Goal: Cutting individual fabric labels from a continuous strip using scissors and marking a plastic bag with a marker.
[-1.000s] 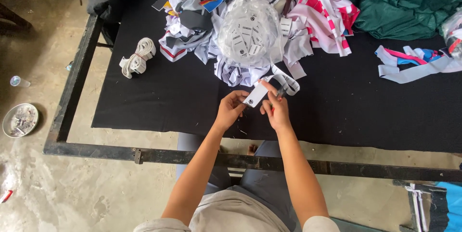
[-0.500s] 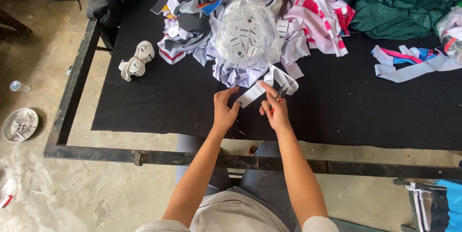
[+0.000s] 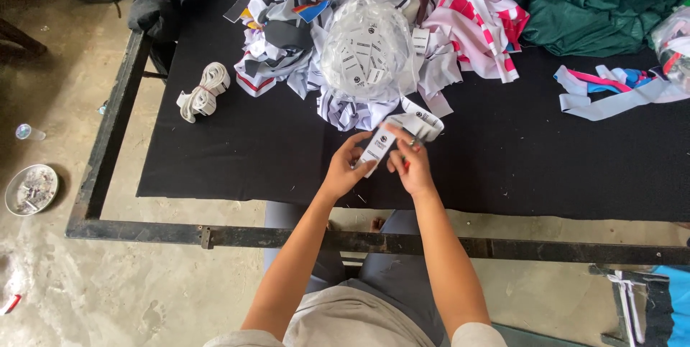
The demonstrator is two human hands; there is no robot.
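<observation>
Both forearms reach forward from the bottom of the view and draw together ahead of the body, bare from the elbow down; the left hand point(image 3: 343, 171) is turned palm inward, fingers curled and thumb up, pinched closed; the right hand point(image 3: 411, 167) sits just beside it, back up, fingers bent down in a closed grip. The two hands are almost touching at the fingertips

Bare black cloth on the table point(image 3: 237, 153) lies open to the left of the hands, up to a rolled white bundle point(image 3: 203, 93) near the left edge. Straight ahead, a heap of fabric scraps point(image 3: 309, 38) with a clear bag of labels point(image 3: 366, 48) blocks the way. Rightward the cloth runs free until loose strips point(image 3: 611, 92) and green fabric point(image 3: 604, 2).
</observation>
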